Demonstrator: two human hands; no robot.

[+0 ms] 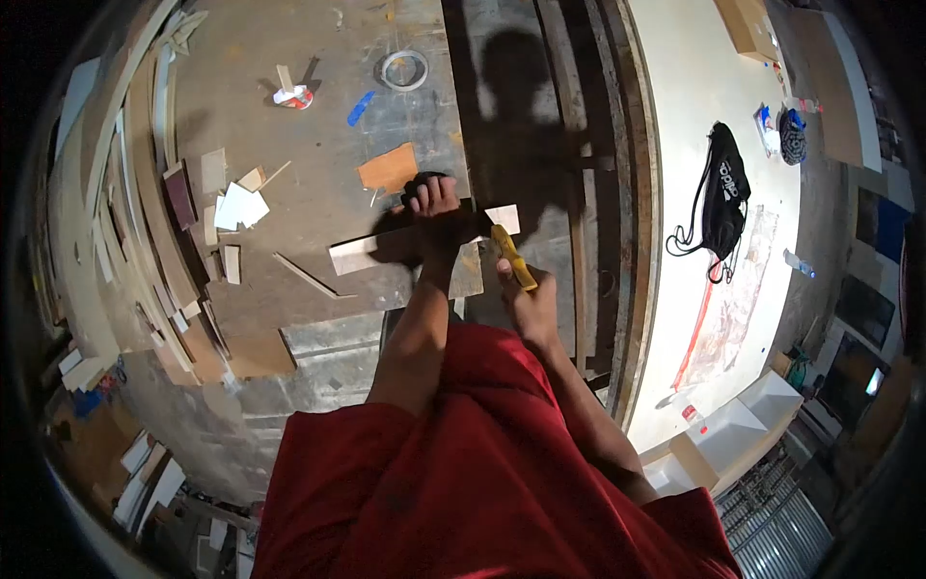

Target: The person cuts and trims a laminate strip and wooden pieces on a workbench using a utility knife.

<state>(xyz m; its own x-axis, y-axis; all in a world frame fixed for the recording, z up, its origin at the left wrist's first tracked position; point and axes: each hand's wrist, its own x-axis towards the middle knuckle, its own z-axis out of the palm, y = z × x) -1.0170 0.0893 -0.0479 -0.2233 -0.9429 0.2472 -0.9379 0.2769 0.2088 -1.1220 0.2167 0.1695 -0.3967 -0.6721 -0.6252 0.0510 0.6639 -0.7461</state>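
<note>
My left hand is closed over a narrow wooden board, pressing it against the worktable. The board's light right end juts past the table's edge. My right hand grips the yellow handle of what looks like a handsaw, just below that end. Its blade is mostly lost in dark shadow, so I cannot tell whether it touches the wood. An orange-brown offcut lies just beyond my left hand.
On the table are a roll of tape, a blue scrap, a small red-and-white container, white pieces and a thin stick. Long strips line the left. A black drawstring bag rests on the white panel at right.
</note>
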